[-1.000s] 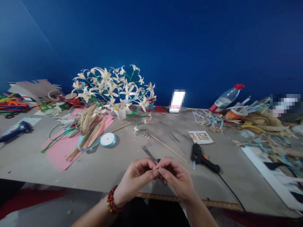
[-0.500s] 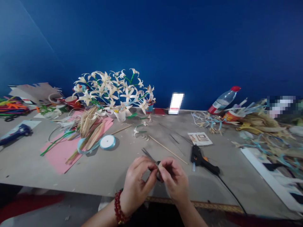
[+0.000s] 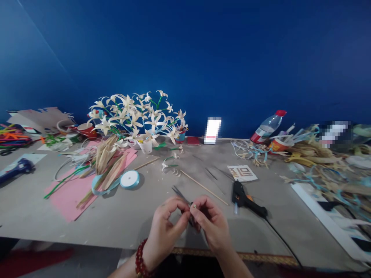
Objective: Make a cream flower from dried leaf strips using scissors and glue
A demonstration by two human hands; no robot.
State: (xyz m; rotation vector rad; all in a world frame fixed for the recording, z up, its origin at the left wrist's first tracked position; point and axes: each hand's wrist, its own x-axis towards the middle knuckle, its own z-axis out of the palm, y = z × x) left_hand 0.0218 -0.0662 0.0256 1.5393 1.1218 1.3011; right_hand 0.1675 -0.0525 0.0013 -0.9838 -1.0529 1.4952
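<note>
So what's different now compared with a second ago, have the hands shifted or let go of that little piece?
Both hands sit slightly lower in view and closer together. The left hand and right hand still pinch the same small pale piece between their fingers; nothing was released. The camera tipped up a little, so the table contents appear lower. The glue gun, ribbon spool and flower bouquet lie where they were.
</note>
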